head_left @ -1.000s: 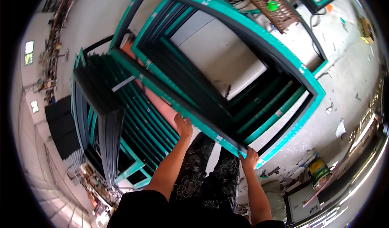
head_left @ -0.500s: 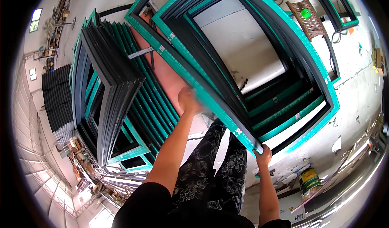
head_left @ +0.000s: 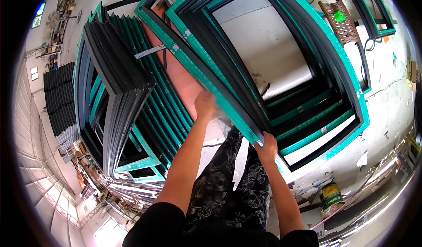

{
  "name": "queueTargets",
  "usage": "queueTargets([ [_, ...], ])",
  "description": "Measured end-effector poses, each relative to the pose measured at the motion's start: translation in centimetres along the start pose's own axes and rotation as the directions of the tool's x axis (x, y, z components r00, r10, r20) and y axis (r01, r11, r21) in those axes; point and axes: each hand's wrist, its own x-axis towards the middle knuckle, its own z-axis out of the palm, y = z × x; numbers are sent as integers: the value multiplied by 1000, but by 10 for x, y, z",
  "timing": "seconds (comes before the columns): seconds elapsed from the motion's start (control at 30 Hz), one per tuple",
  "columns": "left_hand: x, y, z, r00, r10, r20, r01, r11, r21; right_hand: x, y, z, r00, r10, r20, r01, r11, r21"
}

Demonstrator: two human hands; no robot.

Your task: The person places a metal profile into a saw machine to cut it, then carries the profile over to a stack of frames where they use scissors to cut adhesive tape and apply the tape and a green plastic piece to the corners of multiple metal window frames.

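A long frame bar (head_left: 189, 64), black with green film on its faces, slants from the upper left down toward my legs. It is part of a rectangular window-type frame leaning on a stack of similar frames (head_left: 365, 111). My left hand (head_left: 205, 106) is closed at the left side of this bar; its fingertips are smeared where they meet it. At the bar's near end, my right hand (head_left: 267, 147) curls its fingers and thumb around the edge, by the lower corner.
To my left stands another thick stack of black and green frames (head_left: 127, 71). Black profiles (head_left: 59, 97) lie beyond it. At right are a rusty perforated metal piece (head_left: 340, 27) with a green object on it, and a paint bucket (head_left: 332, 198) on the floor.
My right hand has shifted left and a little farther away, to the bar's near end. My left hand keeps its place at the bar. The whole view has shifted slightly.
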Motion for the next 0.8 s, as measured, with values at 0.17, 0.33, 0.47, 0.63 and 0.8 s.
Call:
queueTargets([
  [0.17,0,-7,-7,990,17,-142,-34,992,-119,49,-63,18,989,-115,88,113,993,29],
  [0.33,2,15,16,986,-69,-151,76,996,43,87,-103,18,985,-166,48,169,984,-63],
  [0.47,0,29,4,993,101,-62,-77,946,314,108,-146,30,978,-33,204,62,989,-137],
  [0.63,13,4,0,992,-112,-60,98,975,-200,115,-170,48,993,-3,120,30,974,-224],
  [0.8,15,-3,-13,940,-205,272,295,889,-350,117,-177,42,988,49,148,-19,980,-200],
])
